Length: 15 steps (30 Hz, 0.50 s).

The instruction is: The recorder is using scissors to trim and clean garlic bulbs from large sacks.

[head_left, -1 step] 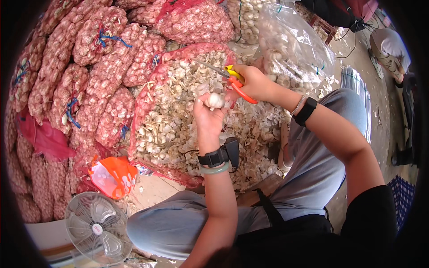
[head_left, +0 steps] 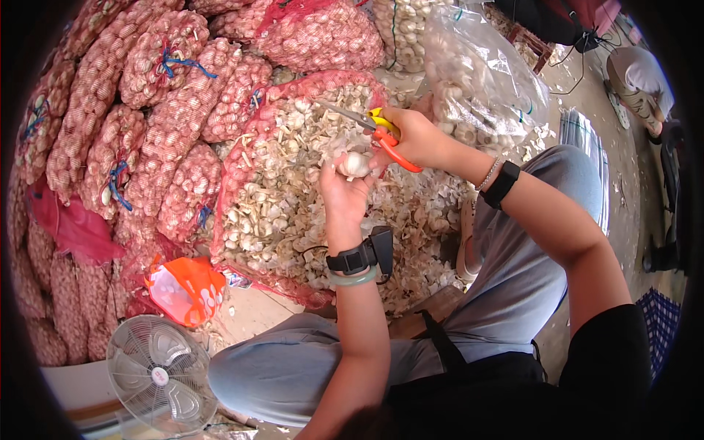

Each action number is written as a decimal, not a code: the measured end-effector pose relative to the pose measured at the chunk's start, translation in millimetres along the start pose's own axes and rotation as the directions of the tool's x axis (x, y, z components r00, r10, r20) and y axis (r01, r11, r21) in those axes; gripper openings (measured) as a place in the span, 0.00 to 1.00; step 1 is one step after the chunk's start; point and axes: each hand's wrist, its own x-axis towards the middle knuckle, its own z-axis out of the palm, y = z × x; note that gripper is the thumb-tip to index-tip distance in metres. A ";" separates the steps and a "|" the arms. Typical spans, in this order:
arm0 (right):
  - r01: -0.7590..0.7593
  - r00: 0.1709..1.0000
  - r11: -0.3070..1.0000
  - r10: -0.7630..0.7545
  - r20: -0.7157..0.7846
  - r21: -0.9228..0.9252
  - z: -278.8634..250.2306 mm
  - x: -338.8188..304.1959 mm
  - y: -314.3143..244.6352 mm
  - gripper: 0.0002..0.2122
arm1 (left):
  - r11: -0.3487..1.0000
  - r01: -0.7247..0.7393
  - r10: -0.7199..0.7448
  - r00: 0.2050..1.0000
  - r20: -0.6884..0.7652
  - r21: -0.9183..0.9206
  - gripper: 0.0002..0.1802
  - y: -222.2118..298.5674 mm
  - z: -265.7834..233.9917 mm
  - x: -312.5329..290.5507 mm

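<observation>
Lumpy pink net bags (head_left: 165,117) fill the left. A round wire fan (head_left: 170,370) stands near left. Over dry, papery peels (head_left: 414,235), the left hand (head_left: 343,192) curls its fingers around a smooth, round garlic (head_left: 354,166). Just right, the right hand (head_left: 419,138) grips pointy scissors (head_left: 396,153). Far right sits a shiny, see-through bag (head_left: 484,66).

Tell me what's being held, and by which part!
The left grip holds a garlic bulb around its round body; the right grip holds scissors by their yellow and orange handles.
</observation>
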 end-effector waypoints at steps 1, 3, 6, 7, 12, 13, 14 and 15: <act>0.047 0.999 0.997 -0.048 -0.017 -0.056 3.0 1.5 -0.6 0.20 | 1.000 0.005 -0.005 1.000 0.002 -0.001 0.16 -2.7 -2.1 1.4; 0.047 0.998 0.998 -0.048 -0.036 -0.032 5.2 -1.2 0.4 0.19 | 1.000 0.015 -0.015 1.000 0.012 0.004 0.16 -7.3 3.6 0.0; 0.053 0.998 0.998 -0.054 -0.044 -0.030 1.7 -1.8 1.0 0.16 | 0.999 0.028 -0.028 1.000 0.001 0.016 0.16 -8.8 9.6 -3.3; 0.058 0.998 0.997 -0.060 -0.034 -0.052 -0.3 -1.5 1.1 0.15 | 0.999 0.033 -0.032 0.999 -0.022 0.023 0.17 -9.6 10.5 -3.8; 0.099 0.995 0.995 -0.099 -0.011 -0.019 1.0 -2.6 0.9 0.13 | 0.997 0.080 -0.081 0.994 0.075 0.015 0.17 -7.0 2.9 2.2; 0.110 0.994 0.994 -0.109 0.002 -0.018 3.1 -2.3 -2.3 0.13 | 0.997 0.082 -0.081 0.995 0.061 -0.010 0.17 -7.4 -0.7 4.2; 0.106 0.994 0.994 -0.106 0.001 -0.020 2.4 -3.0 -0.9 0.13 | 0.996 0.087 -0.086 0.994 0.063 -0.011 0.17 -9.2 2.2 3.3; 0.097 0.995 0.994 -0.098 -0.028 -0.050 1.7 -3.4 0.4 0.12 | 0.997 0.081 -0.081 0.995 0.059 0.011 0.16 -10.6 5.1 2.0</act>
